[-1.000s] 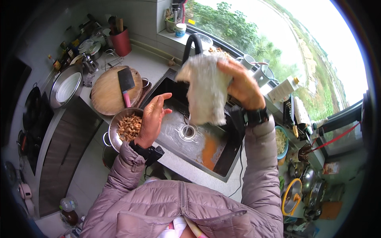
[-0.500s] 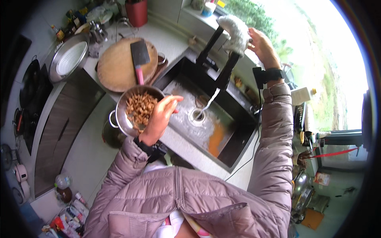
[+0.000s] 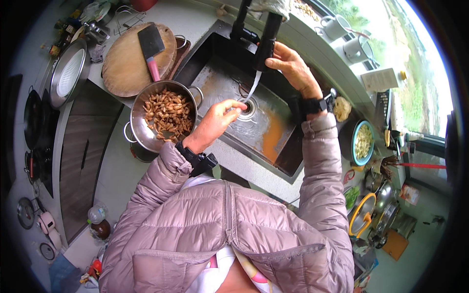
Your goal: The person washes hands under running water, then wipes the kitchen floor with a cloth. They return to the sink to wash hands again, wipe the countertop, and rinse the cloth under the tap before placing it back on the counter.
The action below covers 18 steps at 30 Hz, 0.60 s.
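My left hand (image 3: 218, 123) reaches over the sink's near edge, holding nothing, its fingers stretched into the thin stream of water (image 3: 252, 88). Thumb and fingers of my right hand (image 3: 294, 70) close around the lower end of the black faucet spout (image 3: 267, 44), from which the water runs. Just left of my left wrist stands a steel two-handled pot (image 3: 138, 114) holding many brown, cooked-looking pieces (image 3: 168, 112), perhaps chicken feet. Below the spout lies the dark sink (image 3: 215, 73) with a round drain (image 3: 248, 110) and an orange-brown patch (image 3: 273, 136).
A cleaver (image 3: 151, 43) with a pink handle lies on a round wooden board (image 3: 117, 63) behind the pot. Farther left sits a steel bowl with a white strainer (image 3: 70, 75). To the right are mugs (image 3: 336, 27), a white jug (image 3: 380, 79) and a teal-rimmed basin (image 3: 362, 158).
My right hand has come down from the cloth-wrapped top of the faucet to its spout. My left hand has moved right, from above the pot's edge into the water stream.
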### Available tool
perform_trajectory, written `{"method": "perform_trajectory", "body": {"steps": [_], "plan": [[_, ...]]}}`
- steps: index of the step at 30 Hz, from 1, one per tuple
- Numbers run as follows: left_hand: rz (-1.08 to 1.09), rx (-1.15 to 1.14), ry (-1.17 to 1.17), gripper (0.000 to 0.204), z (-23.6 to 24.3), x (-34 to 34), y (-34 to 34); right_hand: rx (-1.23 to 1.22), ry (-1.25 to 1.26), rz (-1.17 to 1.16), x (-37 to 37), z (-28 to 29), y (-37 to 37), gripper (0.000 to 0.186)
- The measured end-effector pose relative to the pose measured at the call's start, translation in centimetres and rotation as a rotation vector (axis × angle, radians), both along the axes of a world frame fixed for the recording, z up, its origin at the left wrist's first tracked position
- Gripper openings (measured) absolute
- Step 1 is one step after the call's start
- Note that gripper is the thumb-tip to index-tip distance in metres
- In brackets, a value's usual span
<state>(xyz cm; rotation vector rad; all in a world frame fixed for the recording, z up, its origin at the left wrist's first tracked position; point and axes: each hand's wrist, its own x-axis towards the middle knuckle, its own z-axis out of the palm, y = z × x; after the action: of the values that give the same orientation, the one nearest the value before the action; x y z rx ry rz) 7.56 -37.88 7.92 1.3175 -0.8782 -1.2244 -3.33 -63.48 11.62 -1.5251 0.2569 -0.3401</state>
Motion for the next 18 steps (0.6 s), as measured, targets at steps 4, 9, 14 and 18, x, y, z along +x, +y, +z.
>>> {"method": "perform_trajectory", "body": {"steps": [4,9,14,18], "plan": [[-0.011,0.042,0.046,0.024,-0.4,-0.6,-0.2,-0.076,0.083,0.032,0.1,0.2,-0.7,0.053],[0.025,0.107,0.071,0.025,-0.4,-0.1,0.6,-0.272,0.200,0.008,0.8,1.4,0.2,0.055],[0.064,0.097,0.064,0.026,-0.4,0.2,0.9,-0.472,0.328,-0.141,0.8,1.0,1.7,0.042],[0.059,0.096,0.073,0.025,-0.7,0.0,0.9,-0.441,0.420,-0.134,-1.2,-0.9,2.8,0.034]]}}
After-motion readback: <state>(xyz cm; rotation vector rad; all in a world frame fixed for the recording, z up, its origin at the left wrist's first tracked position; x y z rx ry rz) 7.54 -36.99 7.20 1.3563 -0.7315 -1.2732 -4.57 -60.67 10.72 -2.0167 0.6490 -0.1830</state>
